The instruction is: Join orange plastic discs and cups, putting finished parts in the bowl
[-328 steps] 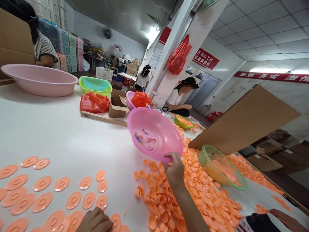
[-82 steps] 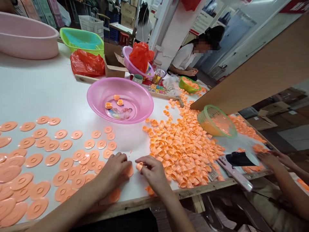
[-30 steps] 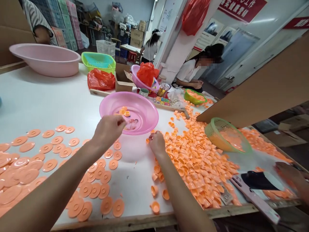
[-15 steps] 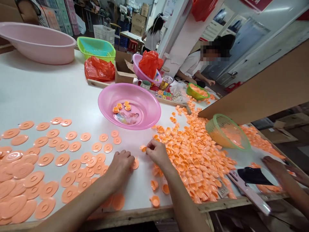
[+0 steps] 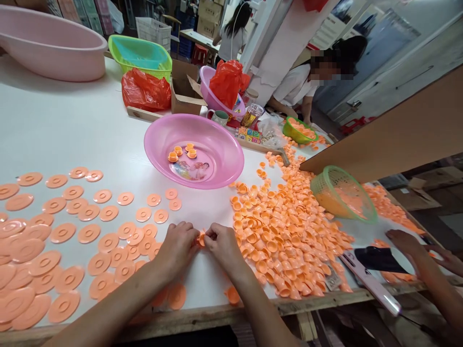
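My left hand [image 5: 181,243] is closed, pinching a small orange toy saucer that is mostly hidden by the fingers. My right hand [image 5: 221,243], also closed, grips a small orange toy cup [image 5: 202,239] against it, so the two hands nearly meet just above the table. Left of them many flat orange saucers [image 5: 89,233] lie spread, some overlapping. A large heap of orange cups [image 5: 285,236] is right of my right hand. Beyond the hands stands a pink basin [image 5: 155,154] with several cups on saucers [image 5: 173,157] inside.
A green basket [image 5: 325,193] leans in the cup heap beside a brown board [image 5: 398,125]. A pink phone-like device [image 5: 372,284] lies at the right edge near another person's hand [image 5: 405,243]. Red bags [image 5: 144,91], a carton [image 5: 184,99] and a mug [image 5: 219,117] stand behind.
My right hand has moved left with the cup and brought it to the saucer in my left hand. The view has shifted slightly.
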`<state>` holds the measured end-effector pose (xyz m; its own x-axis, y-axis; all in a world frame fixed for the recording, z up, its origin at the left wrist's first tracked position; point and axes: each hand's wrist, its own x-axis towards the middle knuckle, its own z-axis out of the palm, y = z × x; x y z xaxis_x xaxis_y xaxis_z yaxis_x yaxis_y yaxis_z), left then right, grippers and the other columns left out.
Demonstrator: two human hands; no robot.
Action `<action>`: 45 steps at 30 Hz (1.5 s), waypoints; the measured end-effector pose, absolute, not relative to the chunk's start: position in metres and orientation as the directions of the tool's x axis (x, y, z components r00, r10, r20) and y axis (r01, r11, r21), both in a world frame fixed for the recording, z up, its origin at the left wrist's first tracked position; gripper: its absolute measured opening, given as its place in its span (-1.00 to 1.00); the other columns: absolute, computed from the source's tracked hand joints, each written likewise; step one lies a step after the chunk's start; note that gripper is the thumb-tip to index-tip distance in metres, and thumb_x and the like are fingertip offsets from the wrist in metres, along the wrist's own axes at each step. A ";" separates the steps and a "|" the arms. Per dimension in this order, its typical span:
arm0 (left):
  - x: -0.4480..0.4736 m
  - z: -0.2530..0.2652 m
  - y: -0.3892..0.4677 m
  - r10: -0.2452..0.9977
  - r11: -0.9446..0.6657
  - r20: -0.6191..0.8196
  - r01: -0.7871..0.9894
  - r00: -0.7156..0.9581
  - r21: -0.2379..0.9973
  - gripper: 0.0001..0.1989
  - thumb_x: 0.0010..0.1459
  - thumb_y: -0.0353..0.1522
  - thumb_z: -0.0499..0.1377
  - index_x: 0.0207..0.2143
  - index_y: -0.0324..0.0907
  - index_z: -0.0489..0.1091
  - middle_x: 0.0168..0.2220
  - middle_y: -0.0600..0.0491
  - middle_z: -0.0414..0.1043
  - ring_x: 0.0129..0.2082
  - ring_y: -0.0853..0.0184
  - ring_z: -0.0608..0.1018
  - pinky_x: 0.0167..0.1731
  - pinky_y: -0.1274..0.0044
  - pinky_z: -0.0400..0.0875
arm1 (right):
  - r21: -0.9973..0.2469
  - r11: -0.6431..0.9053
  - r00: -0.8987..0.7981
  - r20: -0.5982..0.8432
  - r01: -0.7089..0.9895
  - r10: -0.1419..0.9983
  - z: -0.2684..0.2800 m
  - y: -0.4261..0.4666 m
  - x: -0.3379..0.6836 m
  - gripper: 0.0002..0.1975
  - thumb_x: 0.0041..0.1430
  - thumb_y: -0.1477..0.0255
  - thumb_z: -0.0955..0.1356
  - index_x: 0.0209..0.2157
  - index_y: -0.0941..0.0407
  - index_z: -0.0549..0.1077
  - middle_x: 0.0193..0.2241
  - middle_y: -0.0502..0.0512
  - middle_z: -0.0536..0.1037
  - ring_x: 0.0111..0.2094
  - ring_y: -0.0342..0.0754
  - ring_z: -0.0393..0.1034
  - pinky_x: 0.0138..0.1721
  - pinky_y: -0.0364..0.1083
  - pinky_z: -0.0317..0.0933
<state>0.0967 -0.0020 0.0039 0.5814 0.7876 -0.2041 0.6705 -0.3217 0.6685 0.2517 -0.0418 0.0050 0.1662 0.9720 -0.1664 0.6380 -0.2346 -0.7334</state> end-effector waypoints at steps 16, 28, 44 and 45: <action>0.120 0.011 0.014 0.809 -0.149 -0.388 0.793 0.441 0.590 -0.87 0.01 -0.44 0.12 -0.58 -0.14 0.31 -0.45 0.04 0.42 -0.40 0.27 0.44 -0.48 0.51 0.11 | -0.797 -0.292 0.144 -0.255 0.528 0.956 -0.002 -0.038 0.255 -0.84 -0.02 0.59 0.29 -0.60 0.10 0.34 -0.65 -0.09 0.40 -0.56 -0.16 0.29 -0.51 -0.22 0.12; 0.109 0.011 -0.006 0.864 -0.232 -0.154 0.650 0.479 0.723 -0.85 0.01 -0.55 0.05 -0.51 -0.15 0.29 -0.44 0.08 0.42 -0.39 0.33 0.46 -0.41 0.54 0.25 | -0.605 -0.229 0.119 -0.217 0.763 0.969 0.021 -0.004 0.298 -0.87 0.05 0.48 0.38 -0.52 0.13 0.55 -0.66 -0.06 0.47 -0.63 -0.16 0.36 -0.53 -0.21 0.19; 0.038 0.073 0.085 0.932 -0.362 0.297 0.583 0.207 0.728 -0.86 0.12 -0.36 0.12 -0.39 -0.13 0.49 -0.45 0.13 0.52 -0.47 0.38 0.50 -0.44 0.56 0.36 | -0.330 -0.169 0.199 0.059 0.929 0.978 0.002 0.052 0.322 -0.73 0.11 0.67 0.28 -0.24 0.22 0.58 -0.30 0.23 0.49 -0.20 0.02 0.35 -0.21 -0.11 0.18; 0.033 0.057 0.079 0.922 -0.382 0.237 0.606 0.307 0.698 -0.84 0.13 -0.36 0.10 -0.35 -0.12 0.50 -0.40 0.10 0.55 -0.42 0.35 0.53 -0.42 0.54 0.37 | -0.339 -0.153 0.182 0.057 0.928 0.982 0.001 0.048 0.320 -0.69 0.11 0.66 0.28 -0.15 0.21 0.56 -0.26 0.23 0.50 -0.19 0.02 0.35 -0.18 -0.10 0.18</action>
